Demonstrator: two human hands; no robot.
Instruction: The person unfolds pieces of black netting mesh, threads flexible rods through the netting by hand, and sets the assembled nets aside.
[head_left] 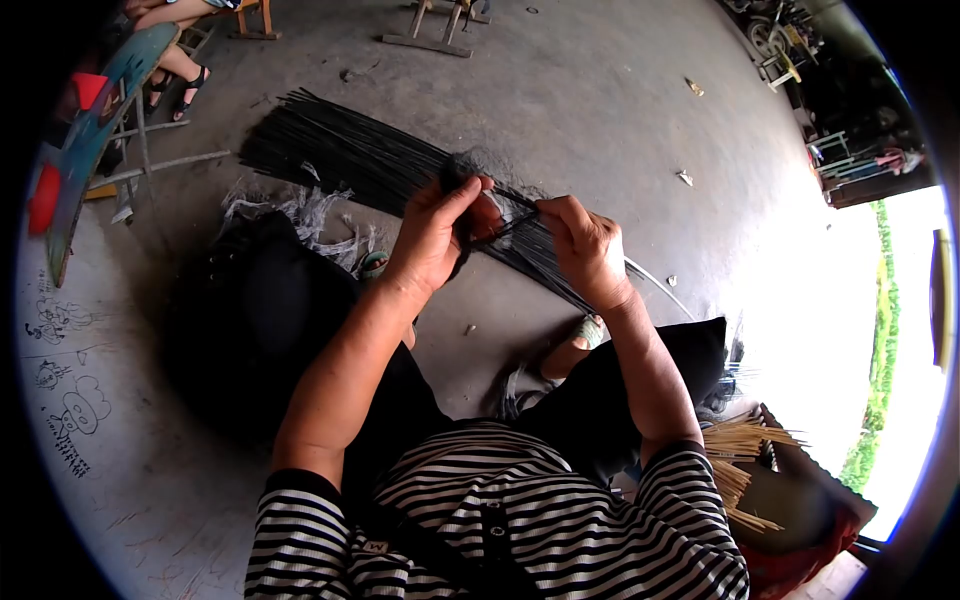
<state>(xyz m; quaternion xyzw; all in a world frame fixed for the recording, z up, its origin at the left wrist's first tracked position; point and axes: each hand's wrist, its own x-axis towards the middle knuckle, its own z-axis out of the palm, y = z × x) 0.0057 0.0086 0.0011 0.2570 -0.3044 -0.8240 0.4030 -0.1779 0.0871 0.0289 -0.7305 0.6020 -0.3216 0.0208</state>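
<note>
Head view: from where I stand, the left hand [434, 228] closes on a dark strand [514, 225]; the right hand [590, 245] pinches it between thumb and fingers. The strand sits between both hands, over a bundle of long black strips [330, 145]. Pale sticks [735, 440] lie near right.

Daylight enters at the right edge of the floor [590, 110], where the doorway [820, 370] is blown out to white. Remaining floor: moderate, dull light. Black trousers [270, 310] show almost no detail. Left hand [437, 232] and right hand [588, 245] read acceptably sharp; dark strands [515, 225] between them blend into the black bundle [340, 150] behind. Lens distortion bends outer edges; corners black, with blue fringing.
</note>
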